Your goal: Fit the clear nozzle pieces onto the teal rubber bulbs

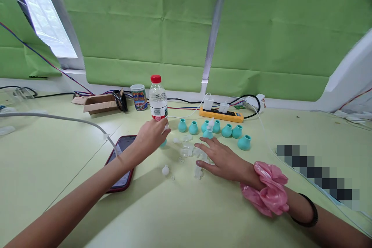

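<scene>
My left hand [151, 135] is closed, with a pale translucent piece [166, 127] at its fingertips. Directly under it, partly covered by the hand, shows a small teal bulb-shaped pot [163, 144]. My right hand [222, 159], fingers spread, hovers at or touches a scatter of small clear plastic parts [187, 150]; whether it touches them I cannot tell. Behind it stand several teal pots [244, 143] with open necks. One teal pot [207, 134] among them has a translucent fitting [210, 124] at its mouth. A round white piece [165, 170] and tiny rings [181, 160] lie between my hands.
A red-capped water bottle [158, 102] stands just behind my left hand, beside a printed can [139, 97]. Under my left forearm lies a phone [123, 178], crossed by a grey cable [72, 118]. Further back are a cardboard box [101, 103] and an orange power strip [221, 115].
</scene>
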### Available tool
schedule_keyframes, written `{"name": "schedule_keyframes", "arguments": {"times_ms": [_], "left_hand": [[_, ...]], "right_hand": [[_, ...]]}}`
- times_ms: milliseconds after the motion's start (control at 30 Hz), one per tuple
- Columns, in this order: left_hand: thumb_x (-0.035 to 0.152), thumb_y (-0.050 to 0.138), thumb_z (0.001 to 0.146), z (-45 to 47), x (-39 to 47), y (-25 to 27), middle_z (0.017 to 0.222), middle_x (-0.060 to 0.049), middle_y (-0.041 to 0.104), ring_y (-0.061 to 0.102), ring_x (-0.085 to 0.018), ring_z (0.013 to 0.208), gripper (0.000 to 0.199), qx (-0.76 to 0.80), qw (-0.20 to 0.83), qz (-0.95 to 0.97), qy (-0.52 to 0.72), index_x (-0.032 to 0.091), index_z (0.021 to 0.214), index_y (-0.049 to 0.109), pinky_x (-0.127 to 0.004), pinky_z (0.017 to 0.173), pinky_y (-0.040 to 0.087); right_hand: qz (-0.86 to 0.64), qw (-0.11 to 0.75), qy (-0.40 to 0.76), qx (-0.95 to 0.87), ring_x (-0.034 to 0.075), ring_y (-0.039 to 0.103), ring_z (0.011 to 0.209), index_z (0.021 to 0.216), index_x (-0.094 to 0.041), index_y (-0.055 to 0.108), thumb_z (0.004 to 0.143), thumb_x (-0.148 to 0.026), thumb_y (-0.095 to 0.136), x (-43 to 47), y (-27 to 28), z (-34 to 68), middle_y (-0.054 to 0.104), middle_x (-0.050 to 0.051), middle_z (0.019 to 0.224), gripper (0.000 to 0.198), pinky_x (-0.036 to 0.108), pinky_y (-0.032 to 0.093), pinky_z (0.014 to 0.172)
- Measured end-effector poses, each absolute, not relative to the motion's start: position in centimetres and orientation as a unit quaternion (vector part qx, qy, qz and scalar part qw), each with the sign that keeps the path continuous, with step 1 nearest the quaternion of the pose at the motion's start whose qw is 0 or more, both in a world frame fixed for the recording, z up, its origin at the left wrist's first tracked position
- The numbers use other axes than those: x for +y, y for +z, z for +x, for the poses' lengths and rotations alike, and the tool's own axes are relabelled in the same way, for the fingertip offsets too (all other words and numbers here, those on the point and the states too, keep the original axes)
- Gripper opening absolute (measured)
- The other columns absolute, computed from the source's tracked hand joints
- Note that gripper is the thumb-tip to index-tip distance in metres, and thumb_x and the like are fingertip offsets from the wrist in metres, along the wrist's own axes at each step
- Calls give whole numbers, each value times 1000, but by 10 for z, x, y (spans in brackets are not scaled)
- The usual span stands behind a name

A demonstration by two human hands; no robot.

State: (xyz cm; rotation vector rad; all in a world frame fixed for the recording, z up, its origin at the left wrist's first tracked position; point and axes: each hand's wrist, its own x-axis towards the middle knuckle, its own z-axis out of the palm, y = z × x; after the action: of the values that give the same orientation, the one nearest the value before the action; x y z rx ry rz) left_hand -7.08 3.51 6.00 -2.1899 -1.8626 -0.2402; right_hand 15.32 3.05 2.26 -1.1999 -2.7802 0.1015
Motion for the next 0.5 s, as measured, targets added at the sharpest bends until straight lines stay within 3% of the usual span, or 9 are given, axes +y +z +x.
{"name": "schedule_keyframes", "arguments": {"times_ms": [200,300,400,500], "left_hand": [[28,33,83,-69,35,59,75,-9,63,59,-24,66,30,-667,133,-732,-36,15,106,45,-30,50,40],[30,34,83,-61,27,63,99,-12,57,56,-26,82,31,-654,190,-729,-71,17,109,44,-29,50,42],[25,31,84,-49,11,69,110,-14,49,50,-27,95,28,-612,257,-740,-108,17,106,46,-27,50,43],[19,36,81,-36,-11,70,88,-11,58,57,-25,76,20,-556,190,-809,-7,15,94,51,-28,47,42]], "right_hand": [[-379,-37,82,-921,35,32,115,130,-26,24,70,-64,42,29,49,178,24,12,135,74,46,35,86],[-408,-69,53,-909,33,40,108,127,-20,31,61,-56,59,27,66,191,39,14,124,81,41,38,82],[-453,-145,18,-879,29,53,84,102,-13,54,56,-43,67,29,72,196,56,11,91,57,35,41,67],[-464,-198,6,-863,26,54,71,77,-12,58,48,-36,72,34,65,192,55,9,78,39,30,38,56]]}}
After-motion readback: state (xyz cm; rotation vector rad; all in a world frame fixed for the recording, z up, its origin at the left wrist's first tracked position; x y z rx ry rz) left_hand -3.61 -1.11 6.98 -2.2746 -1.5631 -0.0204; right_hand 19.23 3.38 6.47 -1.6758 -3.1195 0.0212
